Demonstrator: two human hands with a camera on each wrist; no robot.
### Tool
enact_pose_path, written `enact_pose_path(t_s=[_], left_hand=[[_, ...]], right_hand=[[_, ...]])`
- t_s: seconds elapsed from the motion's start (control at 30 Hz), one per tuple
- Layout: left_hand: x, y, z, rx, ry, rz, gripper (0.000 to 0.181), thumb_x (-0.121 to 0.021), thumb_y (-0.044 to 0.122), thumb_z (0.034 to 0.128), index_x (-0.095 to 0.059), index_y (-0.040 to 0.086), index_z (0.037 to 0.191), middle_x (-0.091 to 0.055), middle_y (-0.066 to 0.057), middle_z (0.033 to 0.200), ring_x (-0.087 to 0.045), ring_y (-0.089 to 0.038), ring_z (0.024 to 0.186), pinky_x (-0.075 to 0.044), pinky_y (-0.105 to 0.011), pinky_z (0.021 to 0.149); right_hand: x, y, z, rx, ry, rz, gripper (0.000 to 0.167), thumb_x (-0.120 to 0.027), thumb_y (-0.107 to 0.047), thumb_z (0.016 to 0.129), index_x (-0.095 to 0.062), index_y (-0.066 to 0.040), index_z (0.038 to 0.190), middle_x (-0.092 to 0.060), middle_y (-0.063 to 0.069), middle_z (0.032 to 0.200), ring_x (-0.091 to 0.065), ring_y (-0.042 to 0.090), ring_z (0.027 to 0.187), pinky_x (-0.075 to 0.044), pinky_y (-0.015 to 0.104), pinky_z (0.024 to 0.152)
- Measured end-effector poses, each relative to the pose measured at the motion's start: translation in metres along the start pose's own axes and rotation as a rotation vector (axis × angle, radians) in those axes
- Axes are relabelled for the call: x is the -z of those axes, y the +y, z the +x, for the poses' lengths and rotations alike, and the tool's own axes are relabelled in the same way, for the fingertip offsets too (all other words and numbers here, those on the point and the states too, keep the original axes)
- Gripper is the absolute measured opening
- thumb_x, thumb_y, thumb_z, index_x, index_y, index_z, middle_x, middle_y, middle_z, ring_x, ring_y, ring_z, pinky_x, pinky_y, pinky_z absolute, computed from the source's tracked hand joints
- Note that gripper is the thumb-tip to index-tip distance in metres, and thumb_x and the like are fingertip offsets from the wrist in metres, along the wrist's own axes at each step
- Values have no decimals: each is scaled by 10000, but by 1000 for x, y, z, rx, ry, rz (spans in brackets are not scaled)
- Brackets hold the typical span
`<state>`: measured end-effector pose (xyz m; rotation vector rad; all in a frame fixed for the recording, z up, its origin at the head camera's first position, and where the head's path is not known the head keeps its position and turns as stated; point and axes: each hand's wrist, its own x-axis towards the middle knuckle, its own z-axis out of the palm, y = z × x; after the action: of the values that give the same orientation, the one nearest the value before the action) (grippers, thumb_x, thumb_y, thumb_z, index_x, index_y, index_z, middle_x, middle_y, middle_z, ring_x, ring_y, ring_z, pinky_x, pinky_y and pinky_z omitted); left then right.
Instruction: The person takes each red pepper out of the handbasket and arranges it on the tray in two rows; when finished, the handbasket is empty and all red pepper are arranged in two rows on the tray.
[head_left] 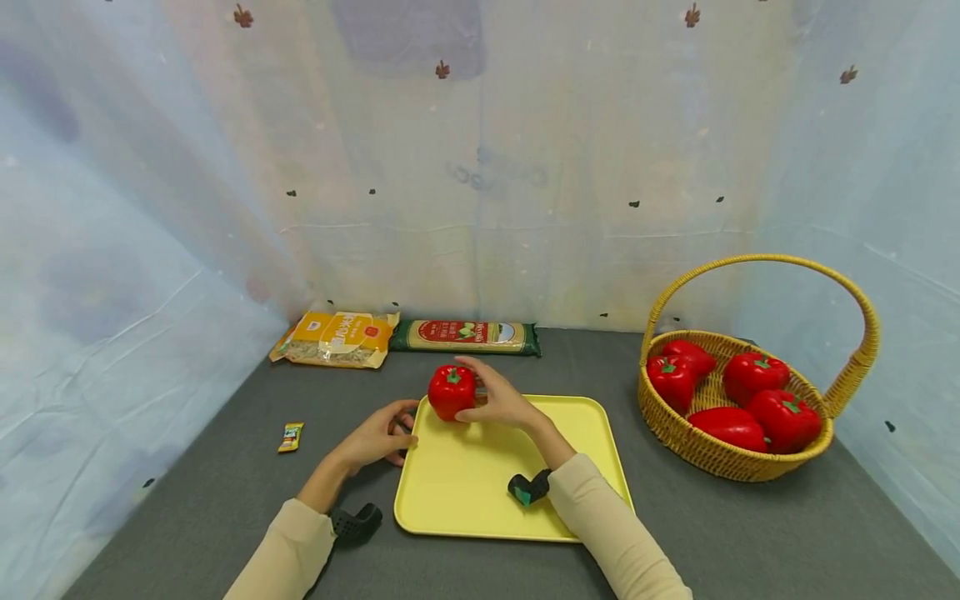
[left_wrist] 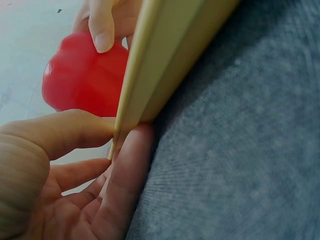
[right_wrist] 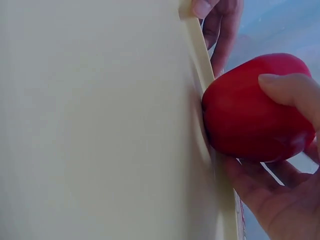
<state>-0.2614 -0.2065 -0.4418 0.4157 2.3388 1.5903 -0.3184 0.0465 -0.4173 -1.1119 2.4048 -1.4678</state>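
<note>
A red bell pepper (head_left: 452,392) with a green stem is at the far left corner of the yellow tray (head_left: 480,492). My right hand (head_left: 497,402) grips it from the right, and in the right wrist view the thumb lies across the pepper (right_wrist: 255,112). The pepper's base is against the tray's rim in that view. On the tray's left edge, my left hand (head_left: 381,435) pinches the rim. The left wrist view shows its thumb on one side of the tray edge (left_wrist: 134,95) and fingers on the other.
To the right stands a wicker basket (head_left: 693,454) with a tall handle and several red peppers (head_left: 783,421) inside. Along the back wall lie a yellow grain bag (head_left: 337,337) and a green noodle pack (head_left: 472,335). A small yellow packet (head_left: 290,437) lies at the left.
</note>
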Motion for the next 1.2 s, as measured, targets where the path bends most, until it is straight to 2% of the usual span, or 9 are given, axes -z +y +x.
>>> enact_pose_path(t_s=[0.17,0.37,0.57,0.8,0.87,0.97,1.07,1.2], left_hand=[[0,-2,1,9,8,9,629,-638,73,862,-320,-10,1398,-453,-170,1061,-557,-197,771,-565,-356,584],[0,-2,3,27,26,7,622,-643,69,853,-341,18,1395,-464,-158,1058,-554,-208,775,-565,-359,586],[0,-1,2,15,8,4,628,-638,77,862,-321,-5,1397,-451,-176,1068,-543,-201,779,-564,-358,589],[0,0,1,20,16,5,639,-636,68,867,-301,-15,1404,-455,-181,1083,-543,-194,774,-562,-345,583],[-1,4,-1,17,17,6,630,-622,43,871,-290,-38,1401,-454,-198,1083,-540,-200,775,-561,-348,581],[-3,18,-9,17,12,5,614,-607,16,872,-288,-66,1391,-453,-220,1081,-542,-206,777,-562,-346,590],[-4,29,-14,16,8,2,608,-601,5,870,-288,-81,1384,-452,-235,1079,-546,-212,780,-564,-348,601],[-4,28,-14,16,13,-4,612,-606,11,869,-290,-77,1386,-455,-228,1073,-548,-207,778,-564,-348,601]], right_hand=[[-5,-1,3,-34,29,3,846,-768,-114,762,-272,-97,1447,-433,143,1352,-493,307,1182,-506,347,892],[-10,0,10,-53,51,18,761,-777,-116,750,-353,-30,1376,-454,140,1325,-506,307,1159,-519,333,866],[-15,0,13,-65,60,48,723,-779,-108,746,-381,-63,1348,-468,108,1307,-513,277,1146,-520,308,859],[-19,-1,14,-71,66,75,727,-774,-90,750,-375,-66,1358,-479,108,1303,-516,271,1135,-518,317,865],[-20,-2,14,-76,69,83,728,-773,-86,751,-373,-69,1359,-479,105,1305,-517,268,1137,-517,316,868],[-21,-2,15,-86,70,86,739,-773,-80,751,-365,-80,1368,-474,95,1312,-515,260,1145,-514,310,872],[-21,-7,13,-78,63,92,782,-764,-67,757,-322,-69,1402,-456,132,1330,-501,298,1163,-505,350,895],[-20,-6,12,-74,50,107,880,-772,-70,749,-244,-86,1451,-427,148,1356,-480,300,1186,-494,369,913]])
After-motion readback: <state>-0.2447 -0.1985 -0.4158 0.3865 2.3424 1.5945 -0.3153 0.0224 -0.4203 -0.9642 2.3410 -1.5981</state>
